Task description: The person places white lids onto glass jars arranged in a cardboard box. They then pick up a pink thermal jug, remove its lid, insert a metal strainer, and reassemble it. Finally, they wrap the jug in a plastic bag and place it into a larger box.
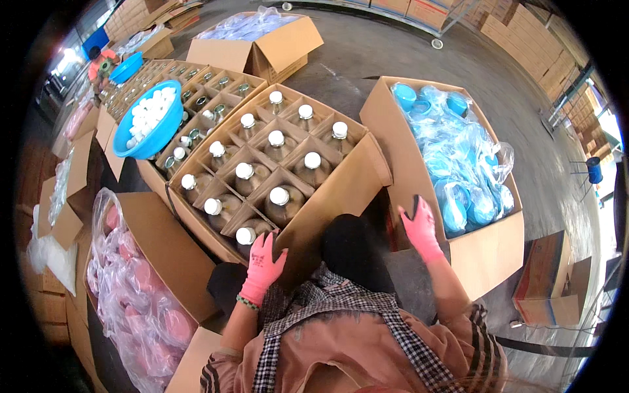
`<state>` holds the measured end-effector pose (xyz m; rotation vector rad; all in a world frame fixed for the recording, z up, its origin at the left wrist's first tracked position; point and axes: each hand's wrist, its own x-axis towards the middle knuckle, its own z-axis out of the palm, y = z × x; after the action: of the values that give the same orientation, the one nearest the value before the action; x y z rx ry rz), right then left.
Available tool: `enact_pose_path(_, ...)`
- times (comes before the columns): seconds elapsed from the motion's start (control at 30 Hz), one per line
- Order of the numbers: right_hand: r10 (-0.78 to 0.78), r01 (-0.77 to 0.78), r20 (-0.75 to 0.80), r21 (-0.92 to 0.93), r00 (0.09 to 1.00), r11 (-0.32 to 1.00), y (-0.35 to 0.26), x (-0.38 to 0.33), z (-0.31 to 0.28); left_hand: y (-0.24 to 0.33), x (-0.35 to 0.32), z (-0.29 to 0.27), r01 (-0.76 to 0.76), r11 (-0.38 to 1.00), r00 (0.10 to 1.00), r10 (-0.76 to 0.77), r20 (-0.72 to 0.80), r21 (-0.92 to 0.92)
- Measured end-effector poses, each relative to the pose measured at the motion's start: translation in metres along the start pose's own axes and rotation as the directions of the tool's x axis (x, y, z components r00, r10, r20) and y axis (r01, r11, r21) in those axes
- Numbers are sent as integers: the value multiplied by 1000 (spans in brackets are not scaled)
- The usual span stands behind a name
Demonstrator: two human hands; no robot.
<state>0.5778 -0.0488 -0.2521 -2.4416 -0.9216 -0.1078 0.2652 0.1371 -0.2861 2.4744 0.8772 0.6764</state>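
In front of me stands a cardboard box with dividers, holding several clear glass bottles with white caps. My left hand, in a pink glove, is at the box's near corner beside the closest capped bottle. Its fingers are spread, and nothing shows in them. To the right, my right hand, also gloved in pink with a dark palm, is raised by the near left edge of another carton. Thumb and fingers are apart there, with no object visible between them. That carton contains blue round pieces wrapped in clear plastic.
A blue basin of white caps rests on more boxed bottles at the left. Pink pieces in plastic fill a carton at lower left. Behind is an open carton of plastic-wrapped items. Another person is at far left.
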Motion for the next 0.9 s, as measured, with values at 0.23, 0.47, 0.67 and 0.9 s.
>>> enact_pose_path(0.23,350,-624,530,734,772,266,11,106,143,-18,-46,8,278,960,909,-272,316,27)
enact_pose_path(0.47,463,-599,473,783,749,168,2,179,231,-48,-124,69,641,-419,400,-533,746,-643)
enact_pose_path(0.67,45,-705,728,675,684,-218,-4,220,248,-81,-98,75,591,462,763,-586,272,-662)
enact_pose_path(0.9,27,-653,674,725,738,-218,-30,242,248,-53,-69,70,677,418,683,-663,306,-607)
